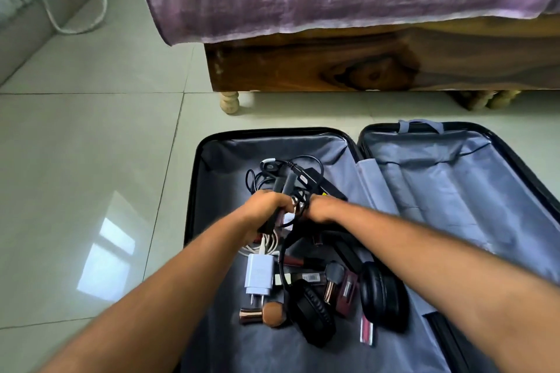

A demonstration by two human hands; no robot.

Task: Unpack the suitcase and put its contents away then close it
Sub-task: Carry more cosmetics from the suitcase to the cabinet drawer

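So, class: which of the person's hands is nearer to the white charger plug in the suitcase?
Left. The left hand grips cables just above the white charger plug; the right hand is up and to its right, farther off.

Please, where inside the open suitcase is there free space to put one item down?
The right half of the suitcase, bordered by its black rim and the middle hinge, shows bare lining. The left half is crowded: black cables, white charger, headphones. Only its far-left corner is bare.
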